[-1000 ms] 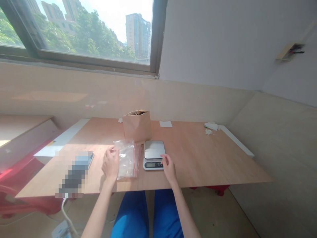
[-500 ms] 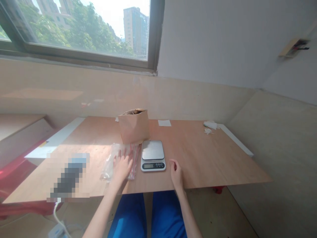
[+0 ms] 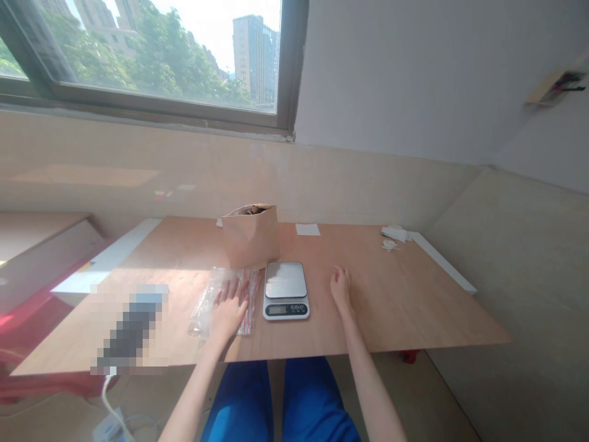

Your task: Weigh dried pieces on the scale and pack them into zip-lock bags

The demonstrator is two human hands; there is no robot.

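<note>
My left hand (image 3: 230, 309) lies flat with its fingers spread on some clear zip bags (image 3: 205, 307) that have red seal strips. Just right of the bags stands a kitchen scale (image 3: 286, 281), with a steel plate, a white body and a dark panel with a small display. Nothing rests on its plate. To the right of the scale, my right hand (image 3: 341, 286) is over the tabletop, fingers curled in, and I see nothing held in it. Behind the bags and scale stands an open brown paper bag (image 3: 251, 238); dark contents show at its mouth, too small to name.
A wooden table (image 3: 414, 307) stretches out before me. On its left lies a blurred-out dark object (image 3: 131, 331) with a white cable (image 3: 107, 393). A white paper (image 3: 307, 229) and some crumpled scraps (image 3: 393, 234) lie toward the back, against the wall.
My right hand has moved forward and to the right, farther from the scale. My left hand stays on the zip bags. The view has shifted slightly.
</note>
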